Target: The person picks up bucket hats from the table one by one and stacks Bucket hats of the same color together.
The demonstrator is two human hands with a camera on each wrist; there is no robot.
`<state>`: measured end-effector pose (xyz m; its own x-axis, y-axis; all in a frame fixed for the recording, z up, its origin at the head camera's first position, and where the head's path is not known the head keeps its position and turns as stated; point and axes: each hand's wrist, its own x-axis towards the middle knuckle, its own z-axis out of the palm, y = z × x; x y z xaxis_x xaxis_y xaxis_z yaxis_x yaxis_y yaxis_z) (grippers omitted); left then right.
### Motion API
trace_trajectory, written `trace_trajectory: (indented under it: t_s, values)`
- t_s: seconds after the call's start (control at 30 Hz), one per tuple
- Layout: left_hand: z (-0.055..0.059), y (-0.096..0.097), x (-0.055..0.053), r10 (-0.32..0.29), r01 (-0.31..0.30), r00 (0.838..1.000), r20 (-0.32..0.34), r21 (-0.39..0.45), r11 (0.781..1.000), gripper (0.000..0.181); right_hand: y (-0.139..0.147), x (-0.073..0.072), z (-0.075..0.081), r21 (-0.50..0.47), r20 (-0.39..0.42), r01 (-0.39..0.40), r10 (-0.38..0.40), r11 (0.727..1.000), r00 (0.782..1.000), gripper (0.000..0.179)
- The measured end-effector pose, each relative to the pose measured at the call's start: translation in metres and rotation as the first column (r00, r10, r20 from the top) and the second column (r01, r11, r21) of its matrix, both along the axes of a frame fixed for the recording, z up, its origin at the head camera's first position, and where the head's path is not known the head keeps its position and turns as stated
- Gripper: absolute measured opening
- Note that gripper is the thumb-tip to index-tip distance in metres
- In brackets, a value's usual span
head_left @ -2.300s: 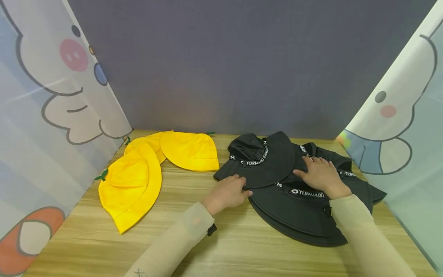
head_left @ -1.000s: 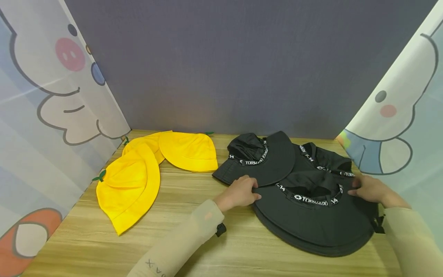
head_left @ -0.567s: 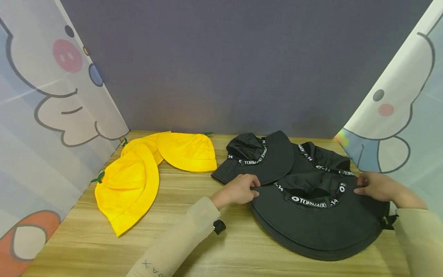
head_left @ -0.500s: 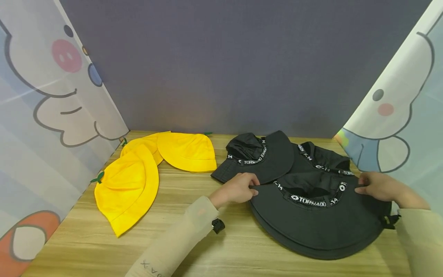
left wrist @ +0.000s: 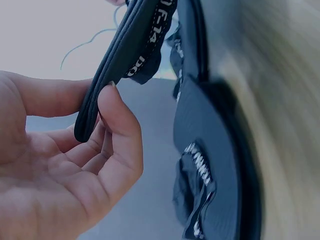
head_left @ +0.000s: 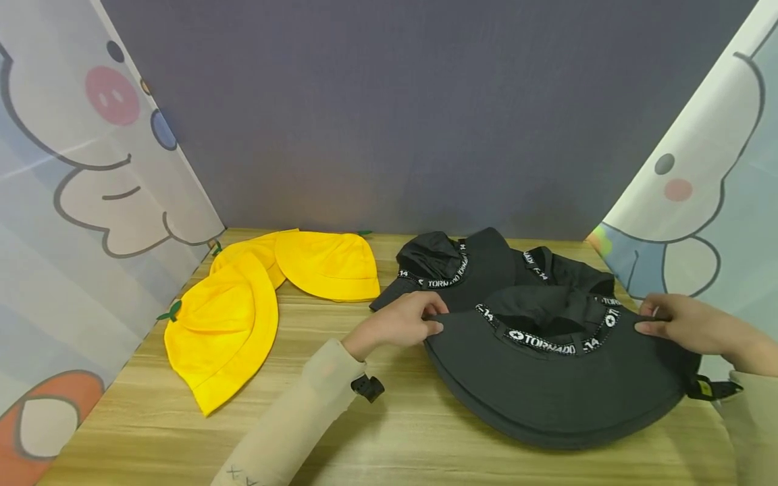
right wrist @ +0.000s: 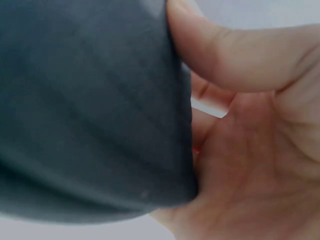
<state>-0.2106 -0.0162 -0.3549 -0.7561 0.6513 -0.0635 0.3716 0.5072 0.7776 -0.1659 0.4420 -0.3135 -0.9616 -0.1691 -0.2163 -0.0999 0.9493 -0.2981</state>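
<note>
A wide-brimmed black bucket hat (head_left: 559, 391) with white TORNADO lettering on its inner band hangs flattened between both hands. My left hand (head_left: 395, 322) pinches the left end of its brim; in the left wrist view the thumb and fingers clasp the folded brim edge (left wrist: 107, 82). At the opposite end my right hand (head_left: 699, 329) pinches the brim, and the dark cloth (right wrist: 100, 110) fills much of the right wrist view. Behind it lie more black hats: one at the left (head_left: 428, 263), one at the back right (head_left: 577, 273), partly hidden by the held hat.
Three yellow hats with green leaf tips lie at the left: a front one (head_left: 219, 331), one behind it (head_left: 258, 253) and one nearer the middle (head_left: 331, 266). A grey panel (head_left: 389, 121) closes the back of the wooden table (head_left: 182, 445); cartoon-printed sheets flank it.
My right hand has moved from the middle of the black hats to the brim's right end. Both hands have since raised the front hat, which now covers more of the hats behind.
</note>
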Motion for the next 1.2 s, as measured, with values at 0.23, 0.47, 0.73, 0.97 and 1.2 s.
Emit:
trace_trajectory:
  t_s: [0.23,0.47,0.73,0.97,1.2]
  values:
    - [0.008,-0.03,-0.005,0.037,-0.038,0.998,-0.044,-0.01,0.999,0.02,-0.027,-0.009,-0.007,-0.058,-0.07,-0.086,0.082,0.995,0.994,0.012]
    - [0.009,-0.067,-0.009,0.1,-0.1,0.994,0.046,0.003,0.995,0.021,-0.063,-0.019,-0.02,-0.159,-0.127,-0.171,0.151,0.972,0.98,0.012]
    - [0.008,-0.108,-0.014,0.188,-0.187,0.982,0.012,-0.054,0.981,0.015,-0.108,-0.028,-0.03,-0.237,-0.13,-0.186,0.159,0.954,0.979,0.014]
    - [0.001,-0.142,-0.015,0.208,-0.208,0.978,-0.008,-0.103,0.973,0.013,-0.143,-0.031,-0.037,-0.307,-0.134,-0.205,0.171,0.929,0.976,0.014]
    - [-0.009,-0.165,-0.014,0.231,-0.236,0.972,-0.049,-0.177,0.955,0.012,-0.166,-0.033,-0.053,-0.314,-0.106,-0.226,0.202,0.922,0.974,0.014]
